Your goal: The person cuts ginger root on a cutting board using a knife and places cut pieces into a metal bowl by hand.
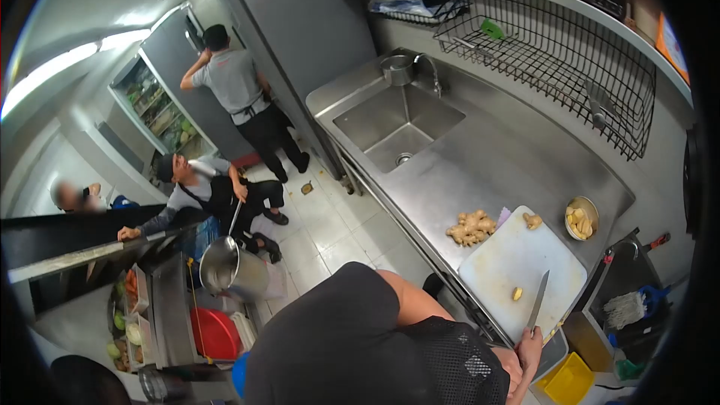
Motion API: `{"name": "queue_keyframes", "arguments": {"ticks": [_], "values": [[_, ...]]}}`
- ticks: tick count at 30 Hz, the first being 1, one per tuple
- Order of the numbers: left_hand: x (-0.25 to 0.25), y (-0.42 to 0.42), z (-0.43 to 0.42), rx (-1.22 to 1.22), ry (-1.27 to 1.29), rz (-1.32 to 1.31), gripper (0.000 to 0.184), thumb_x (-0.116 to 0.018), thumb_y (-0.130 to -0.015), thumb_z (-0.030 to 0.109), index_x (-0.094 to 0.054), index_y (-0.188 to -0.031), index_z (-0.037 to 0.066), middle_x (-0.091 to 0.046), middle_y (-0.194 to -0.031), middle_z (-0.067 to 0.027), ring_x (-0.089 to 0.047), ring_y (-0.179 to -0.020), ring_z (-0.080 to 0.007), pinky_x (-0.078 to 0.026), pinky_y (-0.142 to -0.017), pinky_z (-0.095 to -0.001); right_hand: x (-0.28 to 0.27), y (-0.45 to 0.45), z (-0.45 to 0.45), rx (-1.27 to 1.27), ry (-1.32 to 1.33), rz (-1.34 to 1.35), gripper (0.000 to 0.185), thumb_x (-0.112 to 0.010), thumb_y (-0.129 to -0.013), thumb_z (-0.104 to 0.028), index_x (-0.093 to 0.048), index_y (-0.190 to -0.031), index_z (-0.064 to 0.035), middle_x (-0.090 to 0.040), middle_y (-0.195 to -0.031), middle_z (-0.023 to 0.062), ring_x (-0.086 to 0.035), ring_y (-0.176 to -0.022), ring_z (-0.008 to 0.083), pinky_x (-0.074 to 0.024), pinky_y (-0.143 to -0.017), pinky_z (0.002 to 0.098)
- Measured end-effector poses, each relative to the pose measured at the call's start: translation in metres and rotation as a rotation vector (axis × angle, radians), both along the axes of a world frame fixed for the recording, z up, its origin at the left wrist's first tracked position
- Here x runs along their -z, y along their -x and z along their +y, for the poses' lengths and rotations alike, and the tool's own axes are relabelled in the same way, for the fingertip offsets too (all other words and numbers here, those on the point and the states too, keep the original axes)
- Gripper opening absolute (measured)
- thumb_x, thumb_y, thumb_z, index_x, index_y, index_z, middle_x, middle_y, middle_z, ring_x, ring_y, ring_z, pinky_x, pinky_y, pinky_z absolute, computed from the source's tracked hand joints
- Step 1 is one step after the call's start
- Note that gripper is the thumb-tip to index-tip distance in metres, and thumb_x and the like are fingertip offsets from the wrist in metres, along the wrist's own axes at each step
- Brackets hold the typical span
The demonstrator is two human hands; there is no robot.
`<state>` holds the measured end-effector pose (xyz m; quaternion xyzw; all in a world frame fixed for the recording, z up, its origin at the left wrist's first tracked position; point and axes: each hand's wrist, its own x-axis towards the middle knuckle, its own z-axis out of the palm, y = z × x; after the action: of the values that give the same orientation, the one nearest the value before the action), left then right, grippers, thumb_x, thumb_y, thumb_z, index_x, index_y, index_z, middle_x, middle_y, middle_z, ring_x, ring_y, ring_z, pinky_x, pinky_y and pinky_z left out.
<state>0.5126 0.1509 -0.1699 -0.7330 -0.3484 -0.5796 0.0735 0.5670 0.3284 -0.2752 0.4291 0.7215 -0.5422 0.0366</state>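
I work in bright light, a ceiling tube (69,69) glowing well left of the sink (367,131) (whose steel shines softly); far out around it, my view curves into black edges.

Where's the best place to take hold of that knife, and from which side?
Best by the handle end of the knife, I'd say, coming from the person's side: the long blade points away over the white board, narrowing to a tip. The right hand has that end, so wait until it lets go.

No readable text, numbers or signs
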Motion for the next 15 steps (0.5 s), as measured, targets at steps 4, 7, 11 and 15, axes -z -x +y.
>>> {"name": "queue_keyframes", "arguments": {"ticks": [4,7,11,15], "values": [[0.004,0.003,-0.003,-0.037,0.004,-0.017,0.034,-0.069,-0.079,0.012,-0.043,-0.059,0.007,-0.047,-0.062,-0.0086,-0.052,-0.055,-0.0287,-0.041,-0.047,-0.0410,-0.022,-0.001,-0.013,0.059,-0.027,0.259,0.051,-0.050,-0.106,-0.024,-0.038,-0.150,-0.0023,-0.050,-0.057,0.0052,-0.043,-0.036,0.0136,-0.0340,-0.034,0.0308],[0.010,0.004,-0.007,-0.076,0.025,-0.027,0.034,-0.069,-0.080,0.012,-0.043,-0.059,0.007,-0.046,-0.062,-0.0087,-0.052,-0.055,-0.0288,-0.041,-0.047,-0.0410,-0.036,0.007,-0.026,0.246,-0.109,0.398,0.051,-0.049,-0.107,-0.025,-0.038,-0.153,-0.0056,-0.047,-0.057,0.0027,-0.038,-0.036,0.0106,-0.0303,-0.034,0.0299],[0.016,0.004,-0.012,-0.127,0.046,-0.044,0.034,-0.069,-0.080,0.012,-0.043,-0.059,0.007,-0.046,-0.061,-0.0087,-0.052,-0.055,-0.0289,-0.041,-0.047,-0.0409,-0.015,0.027,-0.013,0.326,-0.224,0.461,0.054,-0.048,-0.107,-0.027,-0.035,-0.155,-0.0052,-0.043,-0.055,0.0029,-0.036,-0.034,0.0116,-0.0289,-0.032,0.0302],[0.020,0.009,-0.014,-0.162,0.057,-0.033,0.034,-0.068,-0.081,0.012,-0.043,-0.059,0.007,-0.046,-0.061,-0.0087,-0.052,-0.055,-0.0290,-0.041,-0.047,-0.0409,0.000,0.042,-0.003,0.054,-0.023,0.102,0.056,-0.046,-0.106,-0.027,-0.032,-0.154,-0.0011,-0.045,-0.055,0.0045,-0.040,-0.033,0.0153,-0.0343,-0.030,0.0321]]}}
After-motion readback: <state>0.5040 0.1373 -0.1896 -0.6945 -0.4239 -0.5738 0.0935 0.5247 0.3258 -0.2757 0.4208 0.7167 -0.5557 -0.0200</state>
